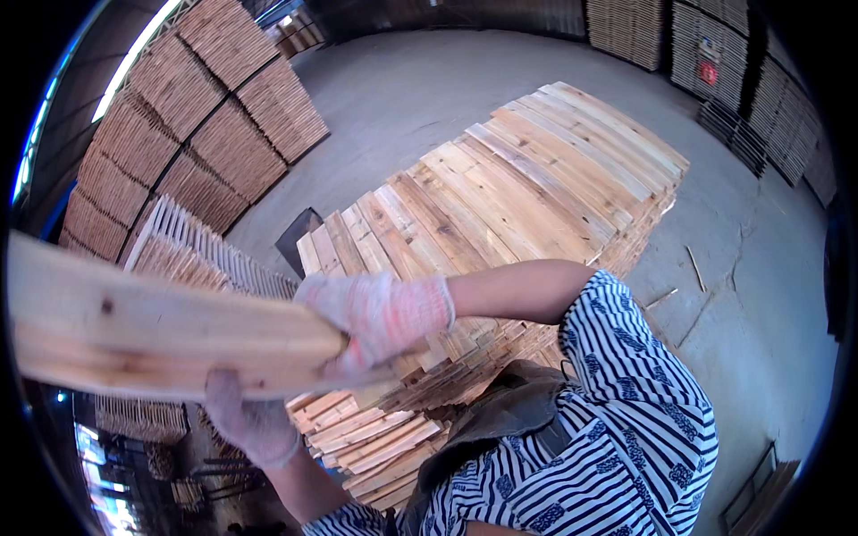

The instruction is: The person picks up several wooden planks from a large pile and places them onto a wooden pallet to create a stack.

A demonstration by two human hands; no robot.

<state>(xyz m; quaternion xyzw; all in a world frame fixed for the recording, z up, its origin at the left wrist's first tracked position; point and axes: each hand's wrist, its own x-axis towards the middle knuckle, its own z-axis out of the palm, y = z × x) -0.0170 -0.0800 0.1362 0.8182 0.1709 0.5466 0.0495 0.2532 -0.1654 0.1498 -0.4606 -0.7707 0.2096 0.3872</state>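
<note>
I held 1 board [152,326] off to my left, my left hand [250,420] cupped under its lower edge, fingers probably curled behind it. My right hand [375,317] clamped its end from above. The pile [536,188] beyond already stood high; looser boards [375,447] below remained unstacked.

One held plank [161,326], two gloved hands (both gripping) — boards beyond counting.

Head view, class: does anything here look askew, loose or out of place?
Two loose wood slivers lie on the concrete floor right of the big plank stack, apart from it. The stack's near end is ragged, with boards jutting unevenly. Both gloved hands, left hand and right hand, grip one plank.
</note>
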